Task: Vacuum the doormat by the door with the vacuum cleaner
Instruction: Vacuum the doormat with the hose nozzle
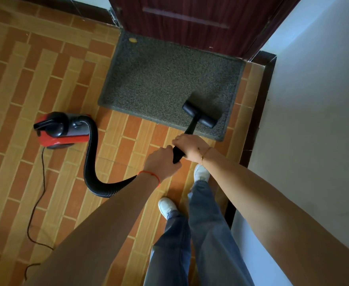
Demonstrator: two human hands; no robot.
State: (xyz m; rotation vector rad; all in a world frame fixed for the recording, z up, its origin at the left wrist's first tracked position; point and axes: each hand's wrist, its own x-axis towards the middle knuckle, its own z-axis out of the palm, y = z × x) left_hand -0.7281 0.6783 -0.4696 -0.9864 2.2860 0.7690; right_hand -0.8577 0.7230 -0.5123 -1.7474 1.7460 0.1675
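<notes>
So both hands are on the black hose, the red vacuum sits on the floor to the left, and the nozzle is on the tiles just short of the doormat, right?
Not quite. In the head view the nozzle rests on the doormat, near its near right corner, not on the tiles. The rest holds: left hand and right hand both grip the black hose, and the red vacuum sits on the floor to the left.

A grey speckled doormat (165,79) lies flat before the door, upper centre. The red-and-black vacuum cleaner (61,130) sits left; its black nozzle (199,117) rests on the mat's lower right corner.

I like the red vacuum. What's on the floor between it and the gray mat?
Head view: only bare floor tiles separate the vacuum cleaner from the doormat.
</notes>
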